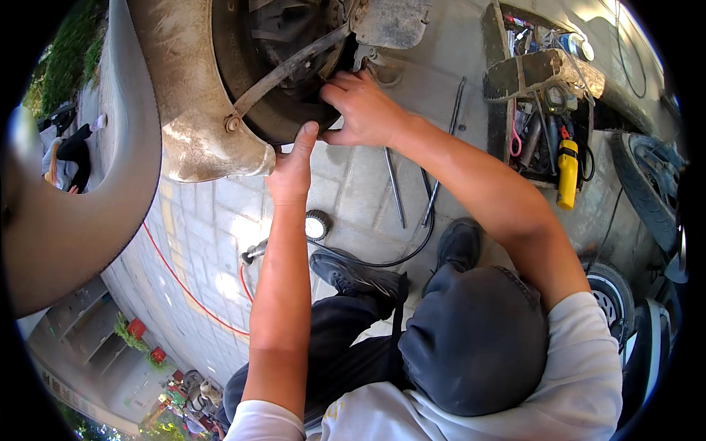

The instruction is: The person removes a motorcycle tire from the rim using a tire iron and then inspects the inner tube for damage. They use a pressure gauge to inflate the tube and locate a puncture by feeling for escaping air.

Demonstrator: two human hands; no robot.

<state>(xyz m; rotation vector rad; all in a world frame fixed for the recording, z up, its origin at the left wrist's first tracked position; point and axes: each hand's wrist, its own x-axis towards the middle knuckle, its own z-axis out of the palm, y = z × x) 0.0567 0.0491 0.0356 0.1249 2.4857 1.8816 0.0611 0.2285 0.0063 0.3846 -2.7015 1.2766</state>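
A dark tyre on a wheel under a dusty, pale fender is at the upper middle. A metal stay crosses in front of the wheel. My left hand grips the tyre's lower edge, thumb pressed on its side; the other fingers are mostly hidden behind it. My right hand is closed round the tyre's edge to the right, its fingertips hidden between tyre and wheel parts. Metal rods lie on the paving below my right forearm. An inflator with a round gauge lies beside my left forearm.
A worn toolbox at the upper right holds pliers-like tools, pink-handled scissors and a yellow tool. Loose wheels stand at the far right. A red hose and a black hose run across the paving.
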